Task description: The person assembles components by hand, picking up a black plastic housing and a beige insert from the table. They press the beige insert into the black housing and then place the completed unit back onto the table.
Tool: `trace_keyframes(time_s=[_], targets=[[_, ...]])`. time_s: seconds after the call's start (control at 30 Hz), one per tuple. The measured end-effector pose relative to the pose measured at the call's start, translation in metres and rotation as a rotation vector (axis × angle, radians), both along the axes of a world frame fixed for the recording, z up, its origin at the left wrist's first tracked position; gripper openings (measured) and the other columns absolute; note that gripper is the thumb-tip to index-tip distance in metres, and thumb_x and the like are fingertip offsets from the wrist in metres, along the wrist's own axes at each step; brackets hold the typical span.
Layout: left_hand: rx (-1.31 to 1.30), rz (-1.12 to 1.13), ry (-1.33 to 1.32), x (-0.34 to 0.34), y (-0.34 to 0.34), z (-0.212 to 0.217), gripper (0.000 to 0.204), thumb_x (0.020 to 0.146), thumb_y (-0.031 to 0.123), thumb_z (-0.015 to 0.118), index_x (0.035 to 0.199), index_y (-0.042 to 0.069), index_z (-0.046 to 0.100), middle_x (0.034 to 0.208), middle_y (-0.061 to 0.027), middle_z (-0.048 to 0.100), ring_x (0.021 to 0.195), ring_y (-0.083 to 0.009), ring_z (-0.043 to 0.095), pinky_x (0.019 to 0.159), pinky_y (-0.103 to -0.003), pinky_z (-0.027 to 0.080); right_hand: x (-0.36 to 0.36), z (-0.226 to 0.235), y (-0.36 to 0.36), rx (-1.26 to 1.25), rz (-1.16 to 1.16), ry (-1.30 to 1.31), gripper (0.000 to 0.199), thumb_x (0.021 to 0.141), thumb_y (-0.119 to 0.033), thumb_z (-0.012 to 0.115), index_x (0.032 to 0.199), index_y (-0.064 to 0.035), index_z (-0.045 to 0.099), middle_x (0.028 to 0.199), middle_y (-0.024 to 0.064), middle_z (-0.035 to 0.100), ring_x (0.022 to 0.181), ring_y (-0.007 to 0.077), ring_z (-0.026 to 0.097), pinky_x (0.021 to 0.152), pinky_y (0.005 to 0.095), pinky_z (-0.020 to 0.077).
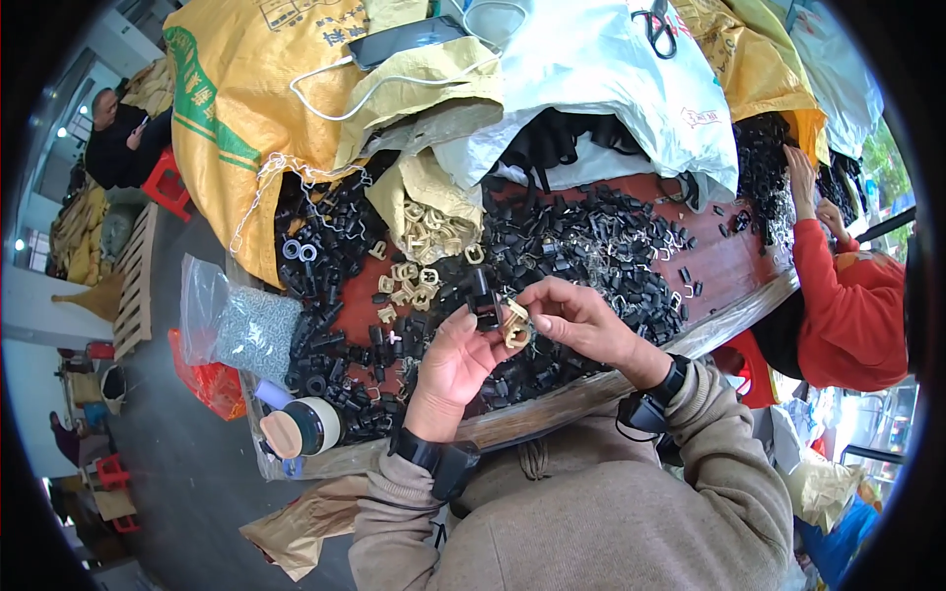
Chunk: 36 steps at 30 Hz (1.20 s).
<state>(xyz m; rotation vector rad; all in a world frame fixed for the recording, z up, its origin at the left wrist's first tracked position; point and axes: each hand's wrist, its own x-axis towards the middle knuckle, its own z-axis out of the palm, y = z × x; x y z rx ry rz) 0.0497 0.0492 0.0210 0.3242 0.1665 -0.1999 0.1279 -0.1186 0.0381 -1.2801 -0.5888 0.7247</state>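
Above the heaped parts, my left hand point(455, 362) is closed around a black cylindrical plastic part point(482, 295), palm turned up. My right hand point(589, 323) pinches a beige plastic fitting point(515, 325) with openings in it, right against my left fingertips. The two parts are side by side; whether they are joined I cannot tell. Beyond my hands, a pile of loose beige fittings point(409, 284) spills from a yellowish sack point(394, 197). Many small black parts point(621, 256) and some metal clips cover the reddish tabletop point(724, 266).
A bag of small grey pieces point(254, 330) and a jar with a beige lid point(284, 433) stand at the left edge. Large yellow point(232, 89) and white sacks point(601, 89) line the back, with a phone point(407, 42) and scissors point(657, 30) on top. A co-worker in red point(847, 305) reaches in at right.
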Motion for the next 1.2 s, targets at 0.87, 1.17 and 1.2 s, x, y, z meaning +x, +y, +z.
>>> trace_keyframes(time_s=[0.87,1.17,1.2], targets=[[0.449,-0.200,0.198,-0.012,-0.001,0.008,0.028,0.075,0.014,0.056,0.097,-0.002,0.053,0.076,-0.0090,0.058,0.054,-0.0111,0.049,0.046,-0.018,0.039,0.016,0.032,-0.015,-0.099,0.082,-0.818,0.024,0.070,-0.013,0.066,0.089,-0.0031,0.054,0.082,0.0062,0.053,0.070,0.0170,0.051,0.063,0.0234,0.0392],[0.321,-0.345,0.156,-0.018,-0.005,0.015,0.020,0.077,0.015,0.058,0.086,-0.002,0.058,0.070,-0.0052,0.056,0.051,-0.0079,0.045,0.046,-0.018,0.035,0.010,0.043,-0.013,-0.060,0.243,-1.045,0.025,0.068,-0.013,0.066,0.089,-0.0040,0.058,0.082,0.0077,0.054,0.072,0.0234,0.052,0.067,0.0332,0.0389],[0.307,-0.362,0.150,-0.019,-0.005,0.015,0.020,0.077,0.016,0.058,0.085,-0.002,0.059,0.070,-0.0054,0.056,0.051,-0.0076,0.044,0.046,-0.018,0.035,0.010,0.043,-0.013,-0.060,0.272,-1.028,0.025,0.067,-0.013,0.066,0.089,-0.0040,0.058,0.082,0.0076,0.054,0.073,0.0231,0.052,0.068,0.0339,0.0387]])
